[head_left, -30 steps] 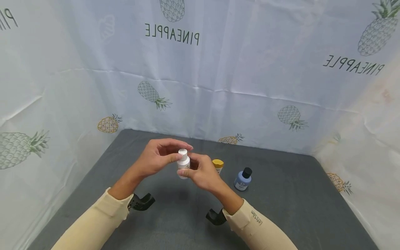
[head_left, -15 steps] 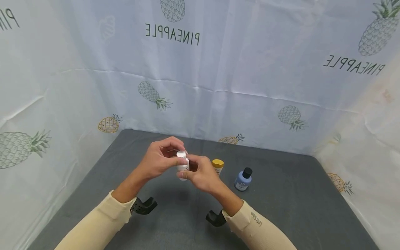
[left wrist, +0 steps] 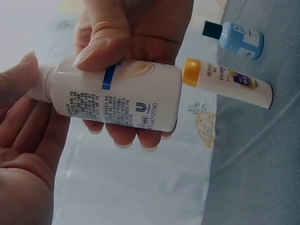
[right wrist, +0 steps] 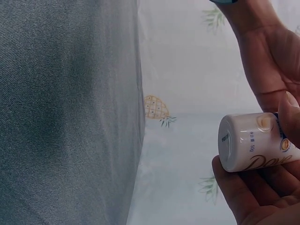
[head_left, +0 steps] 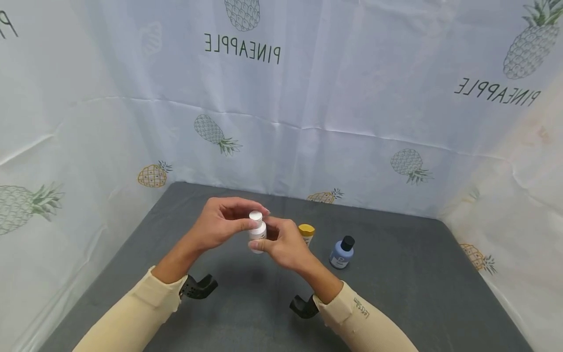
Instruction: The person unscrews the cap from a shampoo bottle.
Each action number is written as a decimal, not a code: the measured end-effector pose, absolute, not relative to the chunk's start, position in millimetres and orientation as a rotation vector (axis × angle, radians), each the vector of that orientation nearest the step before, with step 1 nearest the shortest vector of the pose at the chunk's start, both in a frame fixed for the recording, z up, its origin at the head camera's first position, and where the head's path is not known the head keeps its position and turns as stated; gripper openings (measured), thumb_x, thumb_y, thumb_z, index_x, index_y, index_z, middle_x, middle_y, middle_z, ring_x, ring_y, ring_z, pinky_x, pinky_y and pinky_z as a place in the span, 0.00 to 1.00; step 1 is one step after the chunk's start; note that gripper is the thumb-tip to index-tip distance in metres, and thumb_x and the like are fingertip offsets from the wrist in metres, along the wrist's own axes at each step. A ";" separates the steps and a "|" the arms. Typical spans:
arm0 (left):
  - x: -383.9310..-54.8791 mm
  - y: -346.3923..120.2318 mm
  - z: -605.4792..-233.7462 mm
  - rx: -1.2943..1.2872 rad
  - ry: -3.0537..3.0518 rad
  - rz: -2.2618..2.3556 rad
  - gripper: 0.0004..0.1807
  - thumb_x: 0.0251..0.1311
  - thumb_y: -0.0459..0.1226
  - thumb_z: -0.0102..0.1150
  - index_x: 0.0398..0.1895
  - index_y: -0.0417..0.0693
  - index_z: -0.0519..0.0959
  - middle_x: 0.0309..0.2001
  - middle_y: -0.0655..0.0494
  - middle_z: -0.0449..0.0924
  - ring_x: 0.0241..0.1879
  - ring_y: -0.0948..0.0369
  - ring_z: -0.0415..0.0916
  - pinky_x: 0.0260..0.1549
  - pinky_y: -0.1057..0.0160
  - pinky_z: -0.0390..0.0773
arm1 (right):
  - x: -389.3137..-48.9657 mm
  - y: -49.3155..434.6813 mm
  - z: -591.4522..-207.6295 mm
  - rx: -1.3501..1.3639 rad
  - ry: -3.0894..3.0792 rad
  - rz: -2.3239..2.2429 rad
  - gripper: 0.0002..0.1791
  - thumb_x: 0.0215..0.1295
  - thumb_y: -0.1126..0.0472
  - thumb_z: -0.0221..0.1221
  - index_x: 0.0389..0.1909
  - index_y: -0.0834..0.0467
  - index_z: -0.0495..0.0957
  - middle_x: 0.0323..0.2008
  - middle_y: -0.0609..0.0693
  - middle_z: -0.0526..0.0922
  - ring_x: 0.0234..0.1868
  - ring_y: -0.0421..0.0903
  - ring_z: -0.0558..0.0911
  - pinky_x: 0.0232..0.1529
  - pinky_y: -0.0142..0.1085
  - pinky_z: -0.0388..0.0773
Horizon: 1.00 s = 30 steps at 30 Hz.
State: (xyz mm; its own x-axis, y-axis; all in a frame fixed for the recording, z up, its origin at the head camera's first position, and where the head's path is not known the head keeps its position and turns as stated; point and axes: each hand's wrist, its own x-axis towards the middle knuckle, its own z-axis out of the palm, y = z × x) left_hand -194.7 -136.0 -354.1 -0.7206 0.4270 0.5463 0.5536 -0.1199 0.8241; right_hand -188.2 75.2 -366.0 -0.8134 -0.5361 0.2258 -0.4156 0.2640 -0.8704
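A small white Dove bottle point(head_left: 258, 233) is held above the table between the two hands. My right hand point(head_left: 288, 244) grips its body, thumb in front and fingers curled behind. At the bottle's top, my left hand point(head_left: 216, 226) pinches the white cap point(head_left: 255, 215) between thumb and fingers. In the left wrist view the bottle's printed back point(left wrist: 140, 96) faces the camera, and the cap point(left wrist: 42, 84) is partly covered by the left thumb. The right wrist view has the bottle's base point(right wrist: 228, 143) and its Dove lettering.
Behind the right hand stands a white bottle with a yellow cap point(head_left: 306, 230), partly hidden. To its right is a blue bottle with a black cap point(head_left: 341, 253). Both are on the dark grey tabletop point(head_left: 418, 283). A pineapple-printed curtain point(head_left: 281, 98) hangs around it.
Half a second ago the left hand was turned, its fingers more curled and thumb lower; now its fingers extend past the cap again. The right hand and bottle have stayed nearly still.
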 end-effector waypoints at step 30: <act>-190.7 -131.1 -358.9 -1.089 -2.002 -2.033 0.17 0.58 0.23 0.72 0.49 0.27 0.80 0.44 0.62 0.88 0.41 0.63 0.88 0.38 0.65 0.87 | -185.9 76.8 -369.3 -0.934 2.378 -1.604 0.24 0.64 0.65 0.71 0.61 0.65 0.81 0.50 0.61 0.89 0.46 0.46 0.90 0.44 0.29 0.86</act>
